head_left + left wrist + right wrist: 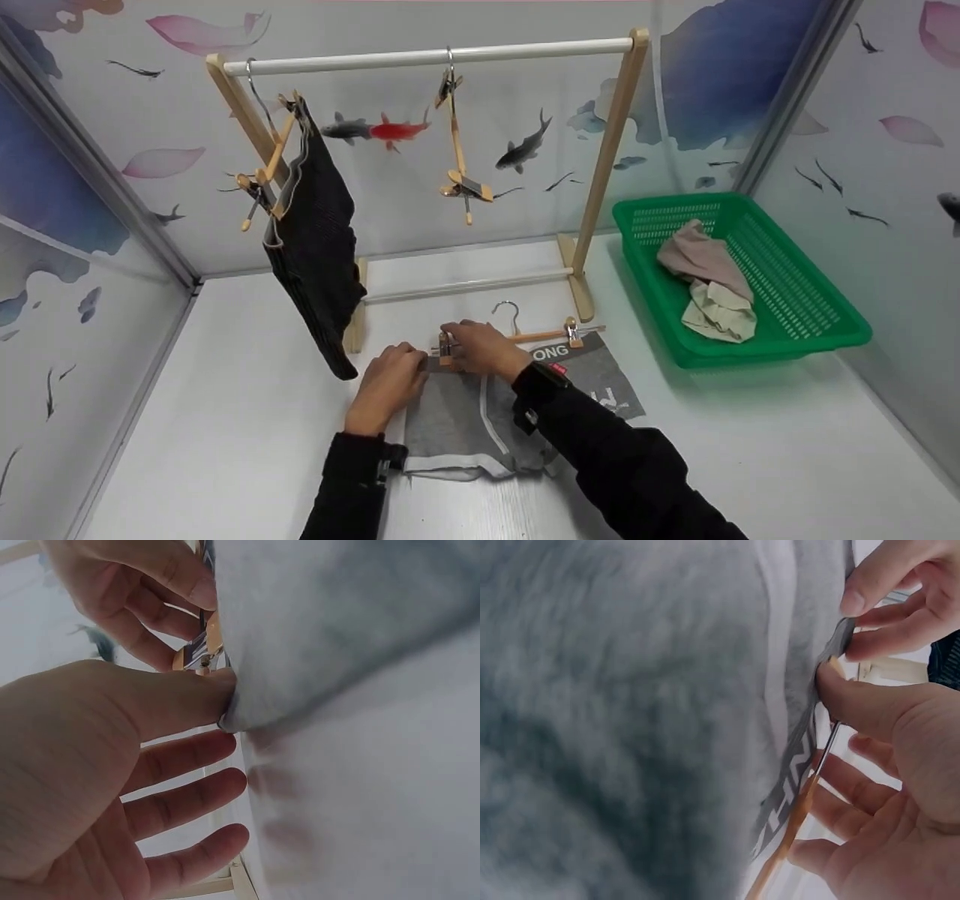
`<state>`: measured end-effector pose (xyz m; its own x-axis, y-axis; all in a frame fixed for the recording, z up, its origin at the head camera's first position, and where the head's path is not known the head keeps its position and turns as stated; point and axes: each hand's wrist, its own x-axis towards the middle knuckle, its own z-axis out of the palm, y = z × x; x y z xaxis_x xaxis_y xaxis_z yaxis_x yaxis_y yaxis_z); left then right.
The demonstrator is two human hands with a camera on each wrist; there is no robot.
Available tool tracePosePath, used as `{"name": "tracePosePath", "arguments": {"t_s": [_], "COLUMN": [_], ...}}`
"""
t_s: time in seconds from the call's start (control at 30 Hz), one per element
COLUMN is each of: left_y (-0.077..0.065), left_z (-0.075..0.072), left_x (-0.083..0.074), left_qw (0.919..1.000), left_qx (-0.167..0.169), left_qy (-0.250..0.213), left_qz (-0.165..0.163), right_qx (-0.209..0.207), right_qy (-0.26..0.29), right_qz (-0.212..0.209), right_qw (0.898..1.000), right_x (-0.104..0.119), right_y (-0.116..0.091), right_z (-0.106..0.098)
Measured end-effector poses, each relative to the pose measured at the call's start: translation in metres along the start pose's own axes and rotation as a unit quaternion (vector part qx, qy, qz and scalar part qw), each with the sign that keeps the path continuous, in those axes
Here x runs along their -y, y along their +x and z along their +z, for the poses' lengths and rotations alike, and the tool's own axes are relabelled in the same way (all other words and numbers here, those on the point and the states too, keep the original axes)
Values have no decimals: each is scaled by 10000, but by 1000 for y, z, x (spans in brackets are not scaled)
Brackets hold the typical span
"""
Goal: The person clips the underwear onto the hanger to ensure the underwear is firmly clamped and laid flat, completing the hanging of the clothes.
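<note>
A pair of grey boxer briefs [450,412] with a lettered waistband lies flat on the white table. A wooden clip hanger [538,335] lies along the waistband, its metal hook pointing away. My left hand [390,382] pinches the waistband's left corner between thumb and index finger; its other fingers are spread in the left wrist view. My right hand [486,349] pinches the hanger's left clip [445,351] at the waistband, just beside the left hand. Whether that clip bites the cloth is hidden. The right clip [574,334] sits on the waistband's other end.
Behind stands a wooden rack [615,150] with a white rail [360,60]. Dark folded trousers [311,240] hang from a clip hanger at its left, and a bare clip hanger [456,142] hangs mid-rail. A green basket [795,341] at right holds crumpled pink and cream cloths [709,281].
</note>
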<state>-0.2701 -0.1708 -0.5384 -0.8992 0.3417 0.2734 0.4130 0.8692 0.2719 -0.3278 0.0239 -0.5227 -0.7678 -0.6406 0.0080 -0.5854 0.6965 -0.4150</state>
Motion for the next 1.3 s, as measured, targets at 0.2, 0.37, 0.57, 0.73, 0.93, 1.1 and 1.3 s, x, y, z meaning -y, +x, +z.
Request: {"name": "tracePosePath", "arguments": {"t_s": [0.2,0.37,0.57,0.73,0.93,1.1,1.3], "left_y": [-1,0,-1,-1,-1,-2,2], "left_z": [2,2,2,3,3,4,5], "left_x": [-1,-2,-3,-2,-2,-4,-3], "left_qw": [9999,9998,9999,10000,9999,9996,9969], "left_qx": [60,100,10,-57,-100,-173,-249], "left_qy": [-5,-7,93,49,27,-104,-742], "left_qz": [-133,-181,-49,-35,-118,-173,-43], "right_qx": [54,29,-43,-170,-313,-342,-395], "right_qy": [-218,-434,-602,-656,-571,-497,258], "right_qz": [185,257,207,87,-17,-185,-201], "right_qw": [9996,9987,9980,9977,9979,9980,9987], "right_x": [1,3,3,2,-1,-2,0], "right_y": [0,1,1,1,5,5,6], "right_z": [3,3,4,5,6,6,4]}}
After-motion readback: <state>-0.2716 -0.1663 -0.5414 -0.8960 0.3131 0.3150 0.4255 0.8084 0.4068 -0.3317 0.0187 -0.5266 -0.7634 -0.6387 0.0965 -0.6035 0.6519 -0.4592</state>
